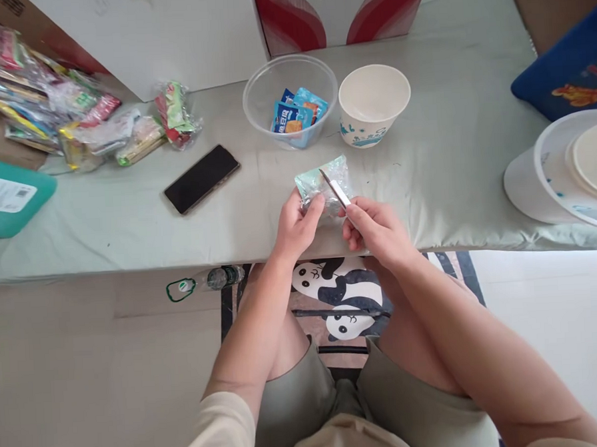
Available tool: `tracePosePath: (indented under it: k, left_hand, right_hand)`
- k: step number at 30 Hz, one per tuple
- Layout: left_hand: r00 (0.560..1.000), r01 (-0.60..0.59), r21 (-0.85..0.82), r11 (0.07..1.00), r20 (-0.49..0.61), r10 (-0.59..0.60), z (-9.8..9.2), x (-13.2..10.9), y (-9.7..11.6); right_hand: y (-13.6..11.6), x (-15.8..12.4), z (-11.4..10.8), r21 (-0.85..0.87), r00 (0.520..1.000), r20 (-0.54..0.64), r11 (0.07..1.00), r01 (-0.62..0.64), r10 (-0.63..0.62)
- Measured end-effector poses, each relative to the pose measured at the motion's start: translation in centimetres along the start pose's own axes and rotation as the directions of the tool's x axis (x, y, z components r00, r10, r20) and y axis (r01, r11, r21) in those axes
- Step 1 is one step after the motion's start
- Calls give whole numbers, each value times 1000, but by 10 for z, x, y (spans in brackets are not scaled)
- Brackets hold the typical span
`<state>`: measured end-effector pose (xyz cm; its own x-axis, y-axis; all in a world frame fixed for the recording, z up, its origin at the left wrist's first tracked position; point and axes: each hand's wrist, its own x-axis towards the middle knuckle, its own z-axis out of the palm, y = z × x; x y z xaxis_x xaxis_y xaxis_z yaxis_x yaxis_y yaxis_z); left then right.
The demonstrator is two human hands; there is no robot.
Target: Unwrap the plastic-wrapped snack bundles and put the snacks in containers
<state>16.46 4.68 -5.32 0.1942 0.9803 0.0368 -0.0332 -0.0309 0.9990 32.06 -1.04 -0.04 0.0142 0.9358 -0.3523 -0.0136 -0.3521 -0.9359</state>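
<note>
My left hand (298,220) is closed on a clear, crinkled plastic packet (314,182) with a pale green printed edge, held up near the table's front edge. My right hand (373,226) grips a small knife (337,191), part white and part dark, whose pointed tip lies over the packet's front. Whether the blade touches the plastic I cannot tell. Just beyond the packet stands a clear plastic bowl (252,109) holding several small blue snack packets (293,117). To its right is a white paper cup (372,103) with a blue-green print, and nothing shows inside it.
A dark phone (202,178) lies left of my hands. Behind it, several wrapped snacks (88,131) are heaped beside a green container (11,195). White and red boxes (342,14) line the back. Clear tubs (527,185) with paper cups stand at right. A plastic bottle (224,276) is below the table edge.
</note>
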Motion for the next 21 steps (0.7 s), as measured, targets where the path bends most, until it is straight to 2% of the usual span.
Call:
tracePosePath:
  k: [5, 9, 13, 18, 20, 21]
  left_hand:
    - [999, 51, -193, 980, 14, -50, 2, 0, -6]
    - [995, 46, -340, 939, -67, -72, 1, 10, -5]
    - [977, 85, -403, 911, -147, -156, -2, 20, -1]
    - [972, 61, -480, 875, -172, -162, -11, 24, -4]
    - [965, 90, -549, 831, -157, -209, -17, 22, -2]
    - [960, 124, -587, 800, -134, -247, -19, 19, 1]
  right_hand:
    - [-4, 7, 5, -8, 999, -18, 999, -36, 36]
    - [-8, 9, 13, -38, 993, -2, 992, -119, 119]
    - [-9, 7, 15, -175, 980, -14, 964, -200, 200]
    - [-8, -4, -5, -329, 969, -39, 913, -242, 243]
    - [-5, -7, -19, -382, 978, -89, 900, -210, 190]
    - [-2, -7, -26, -429, 981, -154, 886, -177, 121]
